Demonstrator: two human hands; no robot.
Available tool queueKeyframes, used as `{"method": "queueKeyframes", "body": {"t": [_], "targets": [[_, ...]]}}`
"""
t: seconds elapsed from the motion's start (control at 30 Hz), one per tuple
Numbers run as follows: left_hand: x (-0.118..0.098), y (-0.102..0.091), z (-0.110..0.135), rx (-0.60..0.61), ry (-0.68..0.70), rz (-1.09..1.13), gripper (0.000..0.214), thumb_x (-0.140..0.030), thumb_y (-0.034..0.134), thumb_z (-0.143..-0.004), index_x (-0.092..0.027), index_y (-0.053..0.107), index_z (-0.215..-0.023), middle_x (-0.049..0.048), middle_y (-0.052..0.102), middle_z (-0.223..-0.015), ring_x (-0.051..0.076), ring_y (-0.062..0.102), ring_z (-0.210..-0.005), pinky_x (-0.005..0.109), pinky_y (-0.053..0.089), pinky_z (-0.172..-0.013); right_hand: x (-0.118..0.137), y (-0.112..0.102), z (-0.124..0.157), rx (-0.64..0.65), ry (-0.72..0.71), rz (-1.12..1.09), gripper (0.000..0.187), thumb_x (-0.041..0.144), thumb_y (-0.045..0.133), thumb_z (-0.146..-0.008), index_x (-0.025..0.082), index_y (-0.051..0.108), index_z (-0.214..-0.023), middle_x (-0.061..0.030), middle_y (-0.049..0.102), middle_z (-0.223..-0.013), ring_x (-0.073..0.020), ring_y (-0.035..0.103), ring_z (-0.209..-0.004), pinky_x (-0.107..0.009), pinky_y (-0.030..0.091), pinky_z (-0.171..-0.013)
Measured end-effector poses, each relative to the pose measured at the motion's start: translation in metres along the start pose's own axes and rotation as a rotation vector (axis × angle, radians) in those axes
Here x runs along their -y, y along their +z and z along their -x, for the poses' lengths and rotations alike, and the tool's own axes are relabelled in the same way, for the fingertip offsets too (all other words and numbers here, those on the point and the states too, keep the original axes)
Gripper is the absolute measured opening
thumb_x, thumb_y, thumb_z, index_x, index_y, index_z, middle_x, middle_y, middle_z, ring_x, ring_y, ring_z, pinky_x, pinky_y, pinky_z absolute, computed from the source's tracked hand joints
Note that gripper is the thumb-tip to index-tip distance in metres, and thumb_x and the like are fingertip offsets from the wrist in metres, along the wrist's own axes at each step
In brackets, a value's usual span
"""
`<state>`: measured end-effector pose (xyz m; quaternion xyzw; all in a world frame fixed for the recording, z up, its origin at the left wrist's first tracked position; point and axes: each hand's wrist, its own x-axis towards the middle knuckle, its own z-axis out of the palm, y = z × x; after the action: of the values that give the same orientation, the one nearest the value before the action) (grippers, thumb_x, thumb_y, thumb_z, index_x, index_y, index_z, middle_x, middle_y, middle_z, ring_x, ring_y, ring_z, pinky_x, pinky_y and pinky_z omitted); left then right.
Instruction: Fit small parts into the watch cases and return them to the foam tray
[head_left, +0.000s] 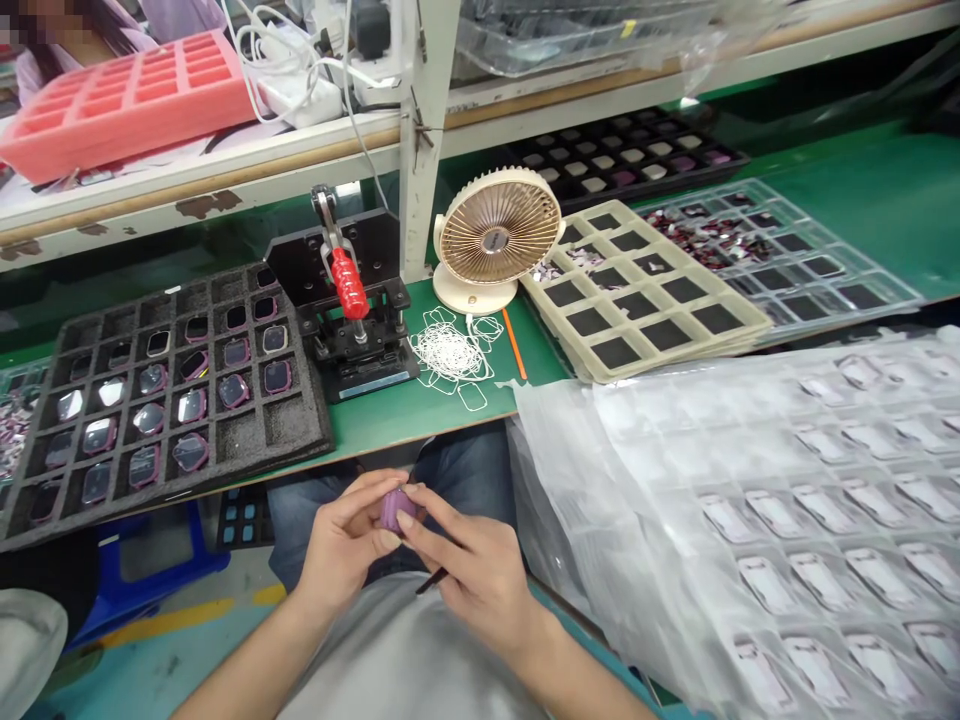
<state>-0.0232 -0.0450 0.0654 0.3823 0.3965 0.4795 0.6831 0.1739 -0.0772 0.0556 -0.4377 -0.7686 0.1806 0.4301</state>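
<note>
Head view, and here are both forearms coming in from the bottom of the frame, the left hand [341,545] and right hand [469,565] up over the lap, pinching a purple ribbed piece [397,510] between their fingertips at lower centre. A slim dark tool [431,581] pokes out under the right hand. Just above, on the green bench [442,420], sit a black foam tray [71,500] and a hand press [360,340] with a red grip; the label [373,385] on its base is too small to read.

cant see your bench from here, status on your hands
Left hand and right hand both on small purple case, held above lap. Dark pick tucked in right hand. Plastic sheet off to right, not touching.
</note>
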Motion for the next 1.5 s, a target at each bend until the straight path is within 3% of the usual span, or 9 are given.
{"method": "queueKeyframes", "body": {"t": [0.23,0.33,0.43,0.8,1.0,1.13,1.27,1.4,1.5], "targets": [[0.000,0.014,0.000,-0.186,-0.120,0.038,0.035,-0.040,0.082,-0.090,-0.025,0.080,-0.122,0.0104,0.080,-0.121,0.024,0.075,-0.108,0.035,0.059,-0.097,0.001,0.018,-0.012,-0.128,0.161,-0.056,0.041,0.017,0.070,-0.099,0.028,0.064,-0.138,-0.0119,0.071,-0.135,-0.0227,0.074,-0.116,-0.033,0.064,-0.090],[0.000,0.015,-0.002,-0.216,-0.124,0.122,0.031,-0.038,0.086,-0.086,-0.024,0.083,-0.114,0.0093,0.084,-0.108,0.022,0.078,-0.095,0.034,0.060,-0.091,0.005,0.016,-0.020,-0.076,0.357,-0.144,0.029,0.034,0.075,-0.097,0.024,0.066,-0.123,-0.0088,0.073,-0.110,-0.0209,0.075,-0.095,-0.031,0.061,-0.079],[0.000,0.010,-0.003,-0.192,-0.131,0.162,0.033,-0.036,0.091,-0.081,-0.025,0.084,-0.111,0.0094,0.085,-0.108,0.022,0.079,-0.095,0.035,0.060,-0.093,0.004,0.012,-0.024,0.066,0.375,-0.195,0.016,0.038,0.067,-0.101,0.023,0.068,-0.105,-0.0025,0.068,-0.086,-0.0158,0.067,-0.074,-0.027,0.050,-0.064],[0.007,0.004,0.004,-0.201,-0.103,0.039,0.028,-0.034,0.096,-0.073,-0.023,0.087,-0.098,0.0098,0.086,-0.097,0.025,0.082,-0.088,0.034,0.063,-0.086,0.003,0.004,-0.023,0.163,0.267,-0.250,0.025,0.033,0.054,-0.105,0.021,0.059,-0.084,0.0002,0.059,-0.073,-0.0136,0.054,-0.065,-0.029,0.033,-0.061],[0.006,0.009,-0.007,-0.202,-0.132,-0.079,0.036,-0.037,0.088,-0.084,-0.024,0.083,-0.118,0.0117,0.084,-0.112,0.026,0.079,-0.102,0.038,0.061,-0.095,-0.012,0.015,-0.029,0.140,0.513,-0.527,0.041,0.047,0.055,-0.105,0.021,0.047,-0.075,0.0032,0.046,-0.070,-0.0120,0.040,-0.064,-0.027,0.030,-0.060],[-0.002,0.002,-0.018,-0.058,0.198,-0.593,0.044,-0.026,0.084,-0.088,-0.030,0.077,-0.131,0.0125,0.070,-0.143,0.031,0.069,-0.127,0.045,0.055,-0.111,-0.021,0.023,-0.043,0.084,0.851,-1.006,0.050,0.065,0.066,-0.094,0.021,0.050,-0.077,0.0088,0.031,-0.060,-0.0085,0.022,-0.053,-0.024,0.018,-0.050],[-0.005,-0.017,-0.027,0.068,0.625,-1.018,0.043,-0.013,0.068,-0.097,-0.030,0.072,-0.136,0.0098,0.076,-0.130,0.027,0.073,-0.120,0.045,0.058,-0.111,-0.022,0.027,-0.059,0.167,0.986,-1.208,0.054,0.068,0.072,-0.088,0.021,0.051,-0.075,0.0119,0.024,-0.056,-0.0059,0.013,-0.048,-0.024,0.009,-0.046],[-0.012,-0.026,-0.033,0.091,0.863,-1.214,0.042,-0.005,0.063,-0.098,-0.021,0.067,-0.137,0.0113,0.078,-0.123,0.022,0.075,-0.113,0.039,0.062,-0.103,-0.026,0.027,-0.066,0.311,0.945,-1.110,0.065,0.077,0.061,-0.091,0.023,0.038,-0.061,0.0106,0.023,-0.053,-0.0061,0.015,-0.046,-0.024,0.012,-0.045],[-0.019,-0.020,-0.033,0.050,0.860,-1.191,0.034,-0.005,0.061,-0.099,-0.020,0.070,-0.128,0.0093,0.080,-0.113,0.020,0.077,-0.104,0.036,0.064,-0.096,-0.030,0.014,-0.080,0.168,0.819,-0.708,0.067,0.073,0.053,-0.098,0.021,0.045,-0.057,0.0050,0.038,-0.051,-0.0095,0.034,-0.048,-0.025,0.029,-0.048]]}}
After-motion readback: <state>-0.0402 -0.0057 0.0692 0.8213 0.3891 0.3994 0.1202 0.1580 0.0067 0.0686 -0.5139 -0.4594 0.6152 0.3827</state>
